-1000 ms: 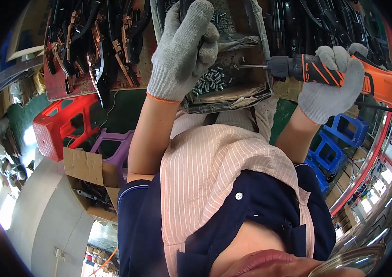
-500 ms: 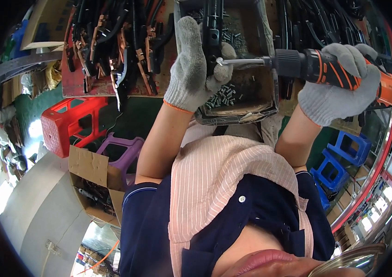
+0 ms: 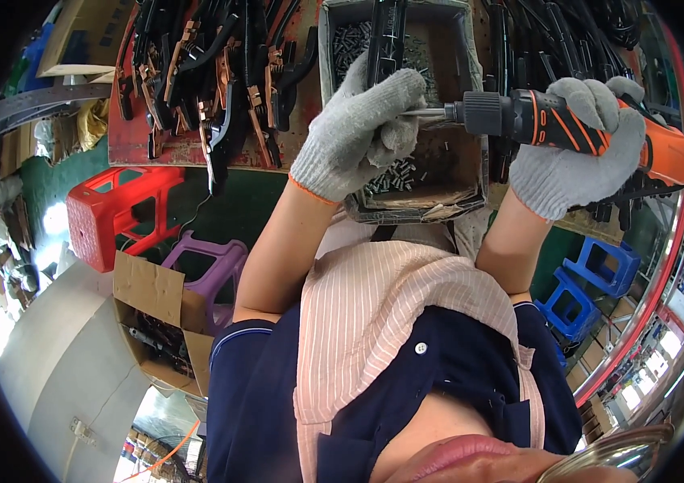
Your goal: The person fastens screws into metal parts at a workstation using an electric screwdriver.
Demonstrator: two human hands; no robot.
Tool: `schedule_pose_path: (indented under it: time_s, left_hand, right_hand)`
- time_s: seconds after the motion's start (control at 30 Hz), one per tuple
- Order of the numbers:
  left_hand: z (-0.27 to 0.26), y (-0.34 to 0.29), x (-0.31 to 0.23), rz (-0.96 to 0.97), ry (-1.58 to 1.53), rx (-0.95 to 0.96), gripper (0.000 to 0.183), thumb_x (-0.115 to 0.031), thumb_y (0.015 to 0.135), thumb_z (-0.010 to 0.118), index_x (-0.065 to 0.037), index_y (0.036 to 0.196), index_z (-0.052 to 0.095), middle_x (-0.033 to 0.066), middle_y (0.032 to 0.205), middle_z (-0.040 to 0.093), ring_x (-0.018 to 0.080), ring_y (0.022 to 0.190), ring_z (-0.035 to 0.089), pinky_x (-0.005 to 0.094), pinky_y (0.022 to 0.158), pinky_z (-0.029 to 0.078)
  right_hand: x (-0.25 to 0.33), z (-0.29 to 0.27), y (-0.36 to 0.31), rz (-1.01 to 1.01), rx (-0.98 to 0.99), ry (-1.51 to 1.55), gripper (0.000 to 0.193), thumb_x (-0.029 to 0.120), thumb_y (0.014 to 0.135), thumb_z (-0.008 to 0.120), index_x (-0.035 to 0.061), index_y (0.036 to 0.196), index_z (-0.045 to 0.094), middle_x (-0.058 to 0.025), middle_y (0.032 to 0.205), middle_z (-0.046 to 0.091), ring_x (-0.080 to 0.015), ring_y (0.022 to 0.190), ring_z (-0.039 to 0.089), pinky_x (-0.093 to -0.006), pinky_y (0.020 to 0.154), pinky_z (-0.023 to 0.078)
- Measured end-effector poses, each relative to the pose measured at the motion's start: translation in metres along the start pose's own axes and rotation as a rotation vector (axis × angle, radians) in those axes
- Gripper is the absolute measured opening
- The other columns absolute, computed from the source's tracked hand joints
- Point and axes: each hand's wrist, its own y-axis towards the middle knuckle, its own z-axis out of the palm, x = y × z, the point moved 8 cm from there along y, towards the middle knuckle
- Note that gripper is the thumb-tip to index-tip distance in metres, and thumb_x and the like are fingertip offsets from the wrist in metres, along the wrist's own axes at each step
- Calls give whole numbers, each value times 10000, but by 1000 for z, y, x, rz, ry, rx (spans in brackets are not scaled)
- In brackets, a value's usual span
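Observation:
My right hand (image 3: 587,173), in a grey knit glove, grips an orange and black cordless screwdriver (image 3: 551,122). Its long metal bit (image 3: 437,111) points left and reaches my left hand (image 3: 350,137), gloved the same way. That hand is closed around the lower end of a black tubular handle (image 3: 388,36), with thumb and fingers curled by the bit's tip. The fingers hide the tip and any screw on it. Below both lies an open box (image 3: 483,173) with loose small screws (image 3: 394,175) in it.
Clamp-like parts with copper-coloured jaws (image 3: 257,113) lie on the red table (image 3: 197,154) at the left. More black handles (image 3: 551,40) are piled at the right. Red (image 3: 92,225), purple (image 3: 217,266) and blue stools (image 3: 607,262) stand below, beside a cardboard box (image 3: 148,286).
My left thumb, raised before, has folded down over the handle and the bit's tip, covering the screw seen there. The screwdriver has shifted slightly left.

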Motion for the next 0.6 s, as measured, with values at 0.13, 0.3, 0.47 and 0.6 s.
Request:
schedule_pose_path:
  time_s: [0.13,0.3,0.47,0.6]
  left_hand:
    - [4,2,1,11,17,-11,199,-224,943,627,-35,928,567,23,639,513,48,459,408,162,353,278]
    - [-12,1,10,-44,-143,-140,436,-433,893,682,-107,1109,490,43,835,572,92,512,503,206,405,413]
    - [-14,4,18,-164,-75,-57,469,-567,880,625,-138,1047,538,31,830,587,96,545,525,200,440,439]
    - [-18,0,15,-113,-2,-259,483,-609,880,590,-152,1031,548,20,830,591,94,581,542,191,472,463]
  right_hand:
    - [15,15,1,59,37,-50,185,147,908,628,131,1084,573,14,716,588,-125,667,590,-264,686,545]
    - [13,39,5,289,247,-42,249,174,873,557,203,1119,591,48,729,582,-131,736,604,-418,841,511]
    - [5,46,3,-8,265,-243,286,139,944,571,123,1209,466,-3,760,538,-74,617,514,-256,626,492]
    - [4,45,-1,-38,239,-319,296,141,944,574,104,1217,465,-12,753,528,-73,613,510,-271,604,486]
